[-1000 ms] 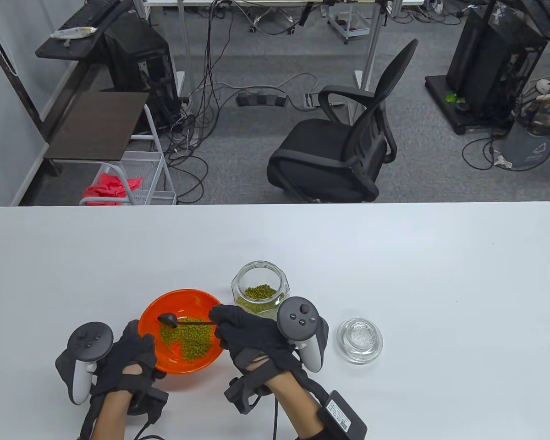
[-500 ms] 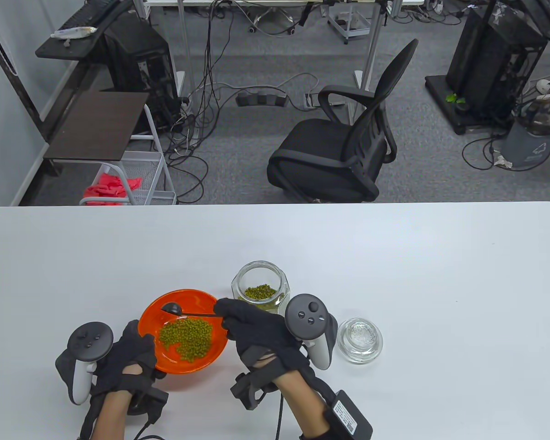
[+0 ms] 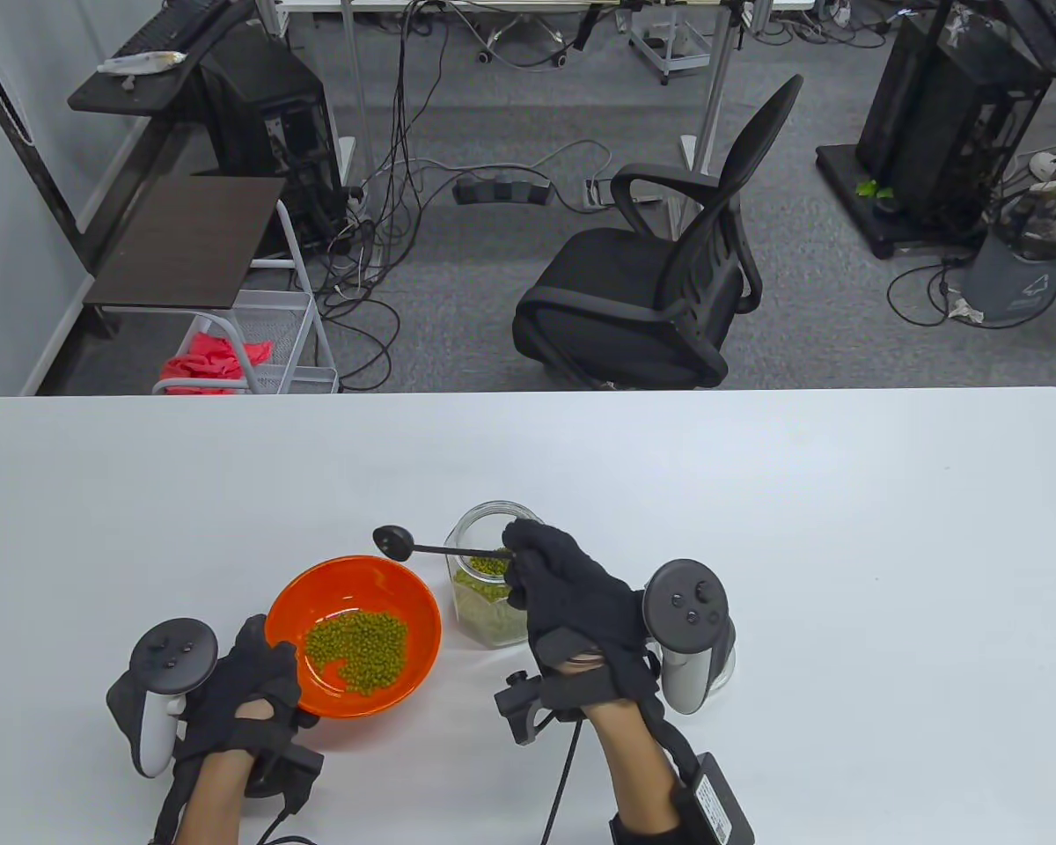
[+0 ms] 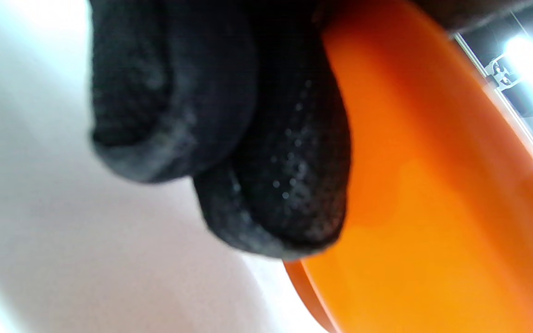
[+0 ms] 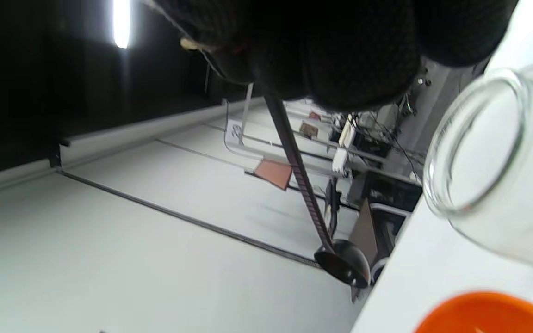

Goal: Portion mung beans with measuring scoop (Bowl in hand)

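Observation:
My left hand [image 3: 246, 678] grips the near-left rim of the orange bowl [image 3: 405, 651], which holds a pile of green mung beans [image 3: 356, 647]; its fingers [image 4: 275, 185] press the bowl's outer wall [image 4: 433, 185]. My right hand [image 3: 563, 590] pinches the handle of a black measuring scoop [image 3: 393, 540], held level above the table, its cup left of the open glass jar [image 3: 484, 607] and beyond the bowl. The scoop [image 5: 340, 263] hangs from my fingers in the right wrist view beside the jar's mouth [image 5: 479, 148]. The jar holds mung beans.
The jar's glass lid [image 3: 723, 660] lies on the white table [image 3: 845, 546], mostly hidden behind my right hand's tracker. An office chair [image 3: 651, 273] stands beyond the table's far edge.
My right hand lifted the scoop out of the bowl and carried it up and to the right, over the jar. The left hand and bowl stayed still.

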`<state>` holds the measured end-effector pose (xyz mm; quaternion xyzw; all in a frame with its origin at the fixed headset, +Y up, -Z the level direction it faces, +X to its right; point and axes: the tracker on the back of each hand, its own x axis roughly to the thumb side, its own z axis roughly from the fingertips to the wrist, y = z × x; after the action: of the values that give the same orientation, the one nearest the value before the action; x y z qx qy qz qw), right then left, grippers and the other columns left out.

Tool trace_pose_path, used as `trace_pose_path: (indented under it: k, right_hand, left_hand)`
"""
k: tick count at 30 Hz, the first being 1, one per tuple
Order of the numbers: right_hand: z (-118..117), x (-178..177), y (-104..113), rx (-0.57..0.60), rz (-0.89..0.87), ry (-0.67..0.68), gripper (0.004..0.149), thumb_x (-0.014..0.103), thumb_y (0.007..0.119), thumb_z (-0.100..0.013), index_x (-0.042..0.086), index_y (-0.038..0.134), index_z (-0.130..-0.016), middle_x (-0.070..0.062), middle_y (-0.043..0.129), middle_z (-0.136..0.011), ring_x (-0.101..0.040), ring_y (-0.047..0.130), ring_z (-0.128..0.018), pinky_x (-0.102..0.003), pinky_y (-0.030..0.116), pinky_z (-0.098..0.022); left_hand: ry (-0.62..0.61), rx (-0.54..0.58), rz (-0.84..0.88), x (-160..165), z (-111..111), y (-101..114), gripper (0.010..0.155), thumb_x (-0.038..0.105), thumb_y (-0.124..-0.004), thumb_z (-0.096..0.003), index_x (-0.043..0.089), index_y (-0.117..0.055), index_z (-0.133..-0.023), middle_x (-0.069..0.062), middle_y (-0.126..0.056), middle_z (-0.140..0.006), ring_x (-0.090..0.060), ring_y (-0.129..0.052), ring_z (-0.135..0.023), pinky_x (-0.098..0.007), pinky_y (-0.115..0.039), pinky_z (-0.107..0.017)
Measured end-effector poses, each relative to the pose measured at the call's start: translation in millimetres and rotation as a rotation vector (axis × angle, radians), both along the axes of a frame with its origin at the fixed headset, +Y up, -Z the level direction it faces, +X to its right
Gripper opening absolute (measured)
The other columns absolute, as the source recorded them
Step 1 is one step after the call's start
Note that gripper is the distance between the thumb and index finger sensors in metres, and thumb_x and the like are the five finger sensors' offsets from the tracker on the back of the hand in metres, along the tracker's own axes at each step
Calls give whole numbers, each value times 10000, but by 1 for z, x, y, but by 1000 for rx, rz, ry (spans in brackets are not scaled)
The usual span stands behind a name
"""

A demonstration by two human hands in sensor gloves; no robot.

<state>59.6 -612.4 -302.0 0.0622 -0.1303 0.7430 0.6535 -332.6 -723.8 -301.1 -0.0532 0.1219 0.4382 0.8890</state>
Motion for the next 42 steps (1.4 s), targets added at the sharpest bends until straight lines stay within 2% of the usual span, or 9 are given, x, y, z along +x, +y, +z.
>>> trace_pose_path:
  k: [6,15,28,37,42]
  right_hand:
    - [8,18,11,70,129,-182,413,228,738,-477,53,799,-845,-233,876,-627,-308,941,-400,-614,734,-444]
    - [11,22,15,117,323,-348,409,254,734,-476,51,813,-822,-216,890,-583,-284,939,-349,-600,750,-424]
    - [-7,-12,-9,88,614,-303,401,261,749,-476,72,846,-816,-218,907,-593,-307,952,-365,-613,744,-433]
    - [-19,-23,-23,56,696,-272,399,263,752,-474,73,855,-810,-217,913,-593,-312,955,-367,-617,742,-437]
    - [-34,-32,-28,-20,721,-213,398,266,749,-476,69,853,-806,-216,913,-590,-313,953,-368,-617,741,-439]
  left_hand:
    - [0,-1,-2,0,0,0,642,331,-684,-527,-17,-477,-1025,-133,-838,-826,-93,-1162,-178,-167,-1008,-122]
    - [0,-3,-5,0,0,0,642,331,-684,-527,-18,-476,-1025,-132,-838,-826,-92,-1162,-177,-167,-1008,-122]
    - [-1,-2,-5,1,0,0,641,332,-684,-527,-17,-478,-1025,-131,-839,-825,-92,-1162,-176,-167,-1008,-122]
    - [-4,4,-6,1,0,0,642,332,-684,-527,-18,-478,-1025,-132,-838,-825,-92,-1161,-176,-166,-1008,-122]
    - [3,7,-1,-1,0,1,643,332,-683,-527,-18,-476,-1025,-132,-838,-825,-92,-1162,-178,-166,-1008,-122]
